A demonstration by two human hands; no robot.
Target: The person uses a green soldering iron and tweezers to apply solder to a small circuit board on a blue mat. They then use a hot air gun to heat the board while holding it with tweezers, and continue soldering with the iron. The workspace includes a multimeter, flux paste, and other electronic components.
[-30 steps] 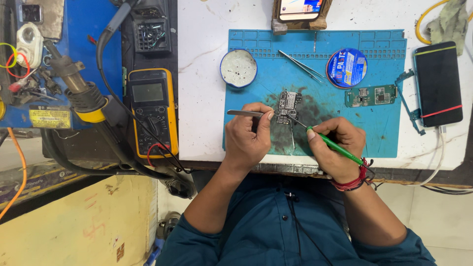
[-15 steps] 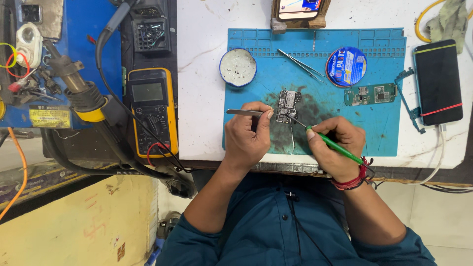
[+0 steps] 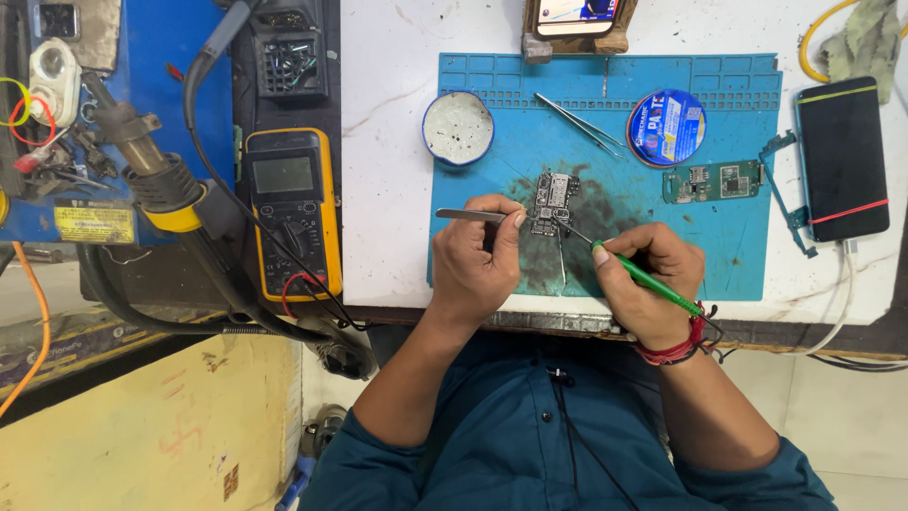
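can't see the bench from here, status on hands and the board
Left hand pinching tweezers at the small circuit board. Right hand holding green-handled tool, tip at the board. Board flat on blue mat, nothing blocking.

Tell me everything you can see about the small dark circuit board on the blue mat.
The small dark circuit board is narrow, crowded with tiny metal components, and lies flat near the middle of the blue work mat, on a dark smudged patch. The left hand holds silver tweezers at the board's left edge. The right hand aims a green-handled probe whose thin tip meets the board's lower right. Finer detail is too small to tell.
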